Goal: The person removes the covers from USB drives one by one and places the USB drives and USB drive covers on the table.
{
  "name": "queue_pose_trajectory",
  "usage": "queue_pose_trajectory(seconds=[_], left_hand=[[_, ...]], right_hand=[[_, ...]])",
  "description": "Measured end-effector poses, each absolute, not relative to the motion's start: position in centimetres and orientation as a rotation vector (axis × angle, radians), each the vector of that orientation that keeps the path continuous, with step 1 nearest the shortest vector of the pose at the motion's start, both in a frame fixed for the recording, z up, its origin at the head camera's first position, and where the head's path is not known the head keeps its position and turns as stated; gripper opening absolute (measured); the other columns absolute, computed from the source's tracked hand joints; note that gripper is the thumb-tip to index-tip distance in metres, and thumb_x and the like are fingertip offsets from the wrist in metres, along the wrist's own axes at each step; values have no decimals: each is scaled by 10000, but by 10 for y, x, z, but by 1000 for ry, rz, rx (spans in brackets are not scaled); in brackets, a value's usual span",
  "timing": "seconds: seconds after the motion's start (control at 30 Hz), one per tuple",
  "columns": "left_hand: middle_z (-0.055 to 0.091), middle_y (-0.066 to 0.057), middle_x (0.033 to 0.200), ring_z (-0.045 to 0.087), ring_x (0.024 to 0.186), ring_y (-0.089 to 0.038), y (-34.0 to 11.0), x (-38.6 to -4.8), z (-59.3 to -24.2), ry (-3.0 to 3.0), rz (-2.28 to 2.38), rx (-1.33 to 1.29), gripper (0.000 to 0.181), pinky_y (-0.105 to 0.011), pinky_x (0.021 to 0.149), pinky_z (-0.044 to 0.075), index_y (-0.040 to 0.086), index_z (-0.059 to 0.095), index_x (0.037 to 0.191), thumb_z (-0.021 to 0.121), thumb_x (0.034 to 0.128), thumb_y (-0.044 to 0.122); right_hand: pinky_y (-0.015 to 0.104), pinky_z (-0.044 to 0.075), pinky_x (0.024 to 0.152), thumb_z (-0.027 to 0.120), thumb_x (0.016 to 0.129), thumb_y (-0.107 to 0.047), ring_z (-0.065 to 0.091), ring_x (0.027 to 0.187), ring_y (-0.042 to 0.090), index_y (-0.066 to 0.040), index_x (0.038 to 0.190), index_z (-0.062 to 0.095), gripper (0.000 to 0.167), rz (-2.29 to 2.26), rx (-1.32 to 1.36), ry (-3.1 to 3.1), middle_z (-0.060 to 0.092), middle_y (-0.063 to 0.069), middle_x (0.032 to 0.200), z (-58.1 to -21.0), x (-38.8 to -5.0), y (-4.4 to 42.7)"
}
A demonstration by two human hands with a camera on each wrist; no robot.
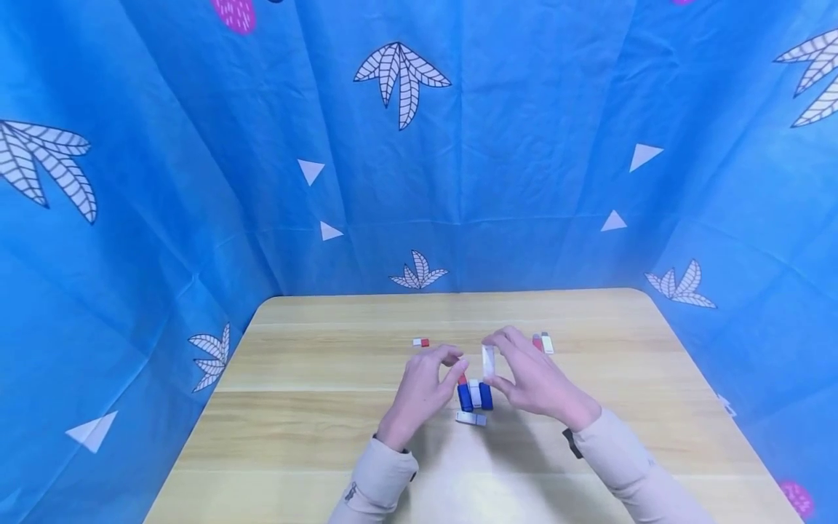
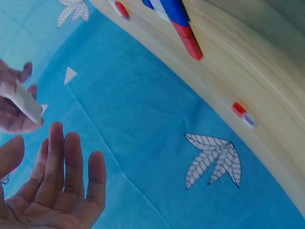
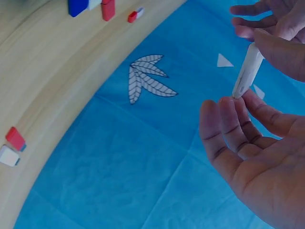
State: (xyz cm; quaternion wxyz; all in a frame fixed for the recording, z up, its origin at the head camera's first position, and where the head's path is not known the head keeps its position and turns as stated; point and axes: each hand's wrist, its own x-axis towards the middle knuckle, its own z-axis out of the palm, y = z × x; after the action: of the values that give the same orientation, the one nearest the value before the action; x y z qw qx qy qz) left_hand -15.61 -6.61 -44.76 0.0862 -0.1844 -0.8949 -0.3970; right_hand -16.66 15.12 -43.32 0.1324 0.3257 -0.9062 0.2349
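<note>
The right hand point(image 1: 538, 380) pinches 1 white block point(image 1: 488, 362), long axis spanning thumb to fingertips; the left hand point(image 1: 421, 391), empty, fingers loose, hangs just left, apart.

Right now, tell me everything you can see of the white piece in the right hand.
The white piece is a slim, oblong bar, plastic-looking, with a small mark near one end. The right hand pinches it lengthwise, thumb at one end, fingertips at the other. It is held off the table, long side running up and down in the head view.
</note>
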Motion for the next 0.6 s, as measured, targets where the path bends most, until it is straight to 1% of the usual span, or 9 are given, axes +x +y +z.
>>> queue_pose_trajectory(seconds=[0.07, 0.17, 0.3, 0.4, 0.5, 0.6], left_hand=[[780, -61, 1055, 720, 1003, -199, -63, -156, -447, -2677, -1218, -591, 326, -440, 955, 554, 68, 712, 1186, 578, 1037, 324], [780, -51, 1062, 721, 971, -161, -60, -156, -445, -2709, -1354, -653, 362, -346, 904, 575, 76, 713, 1194, 552, 1046, 364], [779, -34, 1035, 720, 910, -124, -57, -156, -443, -2731, -1543, -724, 355, -251, 838, 573, 105, 715, 1161, 541, 1048, 393], [777, -26, 987, 714, 864, -97, -55, -155, -445, -2726, -1596, -732, 311, -231, 812, 570, 120, 716, 1093, 551, 1045, 379], [771, -33, 944, 711, 832, -84, -54, -155, -447, -2720, -1635, -718, 272, -219, 775, 568, 114, 709, 1031, 557, 1046, 339], [763, -47, 904, 707, 781, -95, -54, -155, -448, -2716, -1697, -702, 220, -215, 700, 561, 96, 691, 995, 561, 1044, 267]], right_hand=[[384, 583, 918, 868, 801, -179, 632, 1077, 191, -39, 1261, 599, 550, 672, 959, -2604, 617, 62, 1194, -431, -165, 149], [369, 586, 896, 882, 784, -178, 631, 1074, 186, -44, 1249, 601, 559, 662, 967, -2583, 614, 56, 1194, -428, -161, 145], [353, 586, 872, 888, 763, -138, 630, 1049, 178, -45, 1236, 598, 563, 679, 977, -2564, 612, 53, 1188, -426, -157, 141], [344, 585, 877, 876, 768, -111, 624, 1037, 172, -46, 1238, 592, 553, 702, 999, -2550, 607, 54, 1184, -424, -154, 139], [332, 585, 878, 870, 780, -124, 624, 1029, 164, -55, 1251, 585, 554, 712, 1009, -2544, 600, 53, 1182, -423, -153, 138], [305, 580, 827, 870, 788, -152, 618, 992, 140, -78, 1281, 592, 571, 686, 1018, -2545, 596, 34, 1172, -423, -152, 138]])
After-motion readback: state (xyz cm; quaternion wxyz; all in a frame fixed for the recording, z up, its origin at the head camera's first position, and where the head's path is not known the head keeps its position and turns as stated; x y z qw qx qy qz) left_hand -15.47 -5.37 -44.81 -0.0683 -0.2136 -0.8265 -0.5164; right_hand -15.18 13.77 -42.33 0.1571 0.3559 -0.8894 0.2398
